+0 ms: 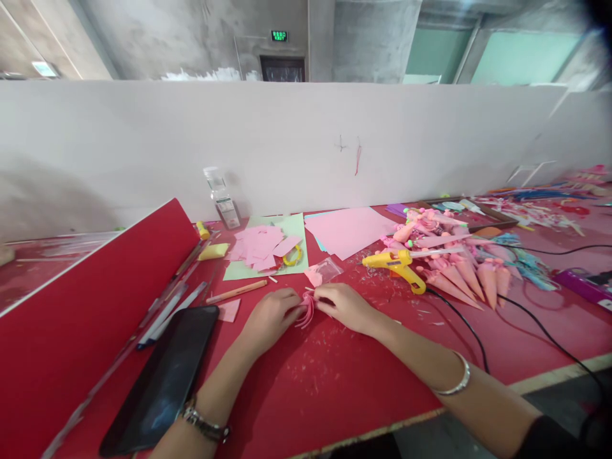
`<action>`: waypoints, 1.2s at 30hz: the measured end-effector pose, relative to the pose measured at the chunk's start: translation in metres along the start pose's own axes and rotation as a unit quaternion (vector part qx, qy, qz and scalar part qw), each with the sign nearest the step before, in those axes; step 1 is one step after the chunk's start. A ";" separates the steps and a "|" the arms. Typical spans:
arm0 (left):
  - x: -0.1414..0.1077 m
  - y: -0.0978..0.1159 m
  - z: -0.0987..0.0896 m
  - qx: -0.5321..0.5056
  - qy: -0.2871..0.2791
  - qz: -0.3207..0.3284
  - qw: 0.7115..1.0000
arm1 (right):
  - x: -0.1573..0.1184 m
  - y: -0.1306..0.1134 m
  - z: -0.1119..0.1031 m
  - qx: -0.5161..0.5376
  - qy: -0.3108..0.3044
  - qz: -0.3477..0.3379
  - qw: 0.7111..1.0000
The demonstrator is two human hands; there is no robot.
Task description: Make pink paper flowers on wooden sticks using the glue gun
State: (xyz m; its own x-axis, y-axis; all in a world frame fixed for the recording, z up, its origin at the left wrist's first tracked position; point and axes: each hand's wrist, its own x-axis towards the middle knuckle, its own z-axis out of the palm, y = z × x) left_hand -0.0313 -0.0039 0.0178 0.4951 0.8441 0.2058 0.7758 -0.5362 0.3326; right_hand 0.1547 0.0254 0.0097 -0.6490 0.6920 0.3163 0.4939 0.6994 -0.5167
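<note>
Between my two hands, just above the red table [306,395], is a small bunch of curled pink paper strips [307,311]. My left hand [272,317] pinches it from the left, with the fingers bent together. On the other side, the fingers of my right hand [345,307] are closed on its right edge. A small clear bag with pink pieces [325,272] lies just beyond my fingers. Left of it is a wooden stick [238,292], and a pink paper square [229,310] lies beside my left hand.
A yellow glue gun [399,264] with a black cord lies to the right, before a pile of pink paper cones [459,277]. Cut pink papers [258,245] and pink sheets [349,228] are behind. A black phone [165,376], a red divider [95,306] and a bottle [223,201] stand left.
</note>
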 end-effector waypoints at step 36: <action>-0.008 0.003 -0.001 0.125 0.238 0.125 0.955 | -0.008 -0.017 -0.008 -0.146 0.148 -0.160 0.965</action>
State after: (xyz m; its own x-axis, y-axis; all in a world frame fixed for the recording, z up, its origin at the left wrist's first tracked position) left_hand -0.0329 -0.0123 0.0179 0.4893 0.5653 0.6641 0.7557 -0.6549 0.0007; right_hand 0.1563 0.0098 0.0222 -0.6228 0.4226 0.6584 0.4653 0.8766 -0.1226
